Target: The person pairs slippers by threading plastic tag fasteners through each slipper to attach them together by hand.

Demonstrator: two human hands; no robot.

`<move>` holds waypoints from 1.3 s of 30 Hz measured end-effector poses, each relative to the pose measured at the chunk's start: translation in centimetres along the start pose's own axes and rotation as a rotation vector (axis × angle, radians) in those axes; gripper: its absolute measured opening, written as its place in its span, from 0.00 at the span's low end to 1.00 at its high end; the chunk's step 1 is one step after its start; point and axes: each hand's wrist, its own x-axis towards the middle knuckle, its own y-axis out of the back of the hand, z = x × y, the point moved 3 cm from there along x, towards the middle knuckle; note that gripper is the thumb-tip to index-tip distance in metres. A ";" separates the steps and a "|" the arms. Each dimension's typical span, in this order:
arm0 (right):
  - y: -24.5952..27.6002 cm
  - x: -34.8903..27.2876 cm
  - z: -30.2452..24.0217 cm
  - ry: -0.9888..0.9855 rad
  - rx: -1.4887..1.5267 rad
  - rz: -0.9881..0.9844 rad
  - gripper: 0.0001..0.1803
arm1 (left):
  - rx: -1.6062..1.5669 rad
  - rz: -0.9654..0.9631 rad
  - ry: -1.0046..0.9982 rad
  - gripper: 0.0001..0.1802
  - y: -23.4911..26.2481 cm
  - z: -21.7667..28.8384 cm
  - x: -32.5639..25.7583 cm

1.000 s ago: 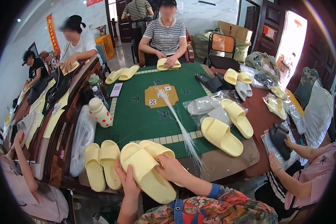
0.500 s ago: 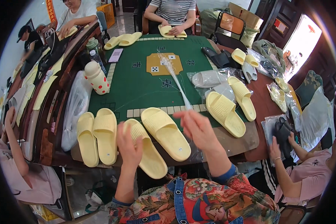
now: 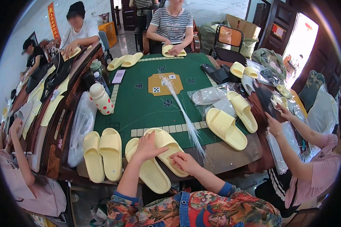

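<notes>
A pale yellow slide slipper lies at the near edge of the green table in front of me. My left hand rests over its ribbed strap, fingers stretched out and thumb apart. Low on the same slipper's footbed, my right hand has curled fingers with the tips together; whatever they pinch, if anything, is too small to make out. The matching slipper lies to the left, partly under my left forearm and jutting past the edge. Beyond my right hand stretches a bundle of thin white strands.
Finished-looking yellow pairs sit left and right. Bagged grey slippers, black slippers, a dotted bottle and a phone are around the table. Co-workers sit opposite and on both sides.
My left hand has moved right onto the right slipper's strap. My right hand has dropped from above the strands to that slipper's footbed. The view has tilted slightly up.
</notes>
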 end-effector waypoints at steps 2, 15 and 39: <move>-0.6 0.5 -1.0 0.109 -0.264 0.019 0.12 | -0.156 -0.100 0.013 0.54 0.6 -1.4 0.8; -4.2 6.2 1.0 0.032 0.194 0.272 0.04 | -0.488 -0.147 0.087 0.15 -2.5 -5.4 5.4; -5.1 8.4 1.4 -0.192 0.356 0.465 0.12 | -0.733 -0.458 0.117 0.09 -0.9 -5.4 6.3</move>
